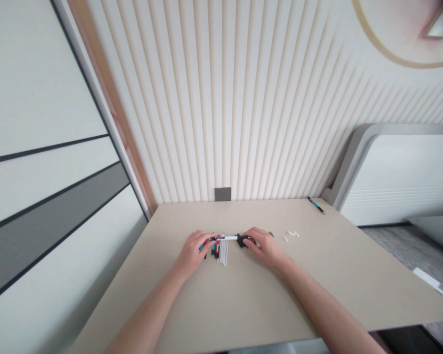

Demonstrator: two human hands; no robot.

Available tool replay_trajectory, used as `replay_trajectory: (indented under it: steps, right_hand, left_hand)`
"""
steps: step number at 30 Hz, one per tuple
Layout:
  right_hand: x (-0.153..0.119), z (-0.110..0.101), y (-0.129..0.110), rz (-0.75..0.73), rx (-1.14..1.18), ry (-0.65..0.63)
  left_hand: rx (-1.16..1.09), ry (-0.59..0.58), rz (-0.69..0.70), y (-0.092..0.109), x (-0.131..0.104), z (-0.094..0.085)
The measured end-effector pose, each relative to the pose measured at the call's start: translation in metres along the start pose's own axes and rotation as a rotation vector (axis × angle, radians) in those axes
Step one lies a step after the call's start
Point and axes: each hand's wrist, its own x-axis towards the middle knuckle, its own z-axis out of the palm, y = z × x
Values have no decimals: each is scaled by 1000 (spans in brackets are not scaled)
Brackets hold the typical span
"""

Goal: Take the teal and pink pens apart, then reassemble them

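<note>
A slim black-and-white pen piece [231, 238] lies level between my two hands, above the table. My left hand [194, 251] pinches its dark left end. The fingers of my right hand [263, 244] are closed round the black right end. Beneath and beside my left hand are red, blue and black pen parts [217, 248], partly hidden by the fingers. Several thin white rods [224, 253] lie side by side just right of them. Small black parts [240, 242] sit by my right fingertips, partly covered.
Several small white pieces [293, 233] lie right of my right hand. A blue-and-black pen [316, 205] rests near the back right corner of the beige table [236, 305]. Behind stands a ribbed wall with a dark socket [222, 194]; a white cabinet [59, 265] is at the left.
</note>
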Motion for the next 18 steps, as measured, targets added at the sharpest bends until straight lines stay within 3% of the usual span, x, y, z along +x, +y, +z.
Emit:
replay_trajectory:
  steps: [18]
  right_hand:
    - [-1,2,1,-83,-158,102]
  left_hand:
    - [13,55,47,3,1,-3]
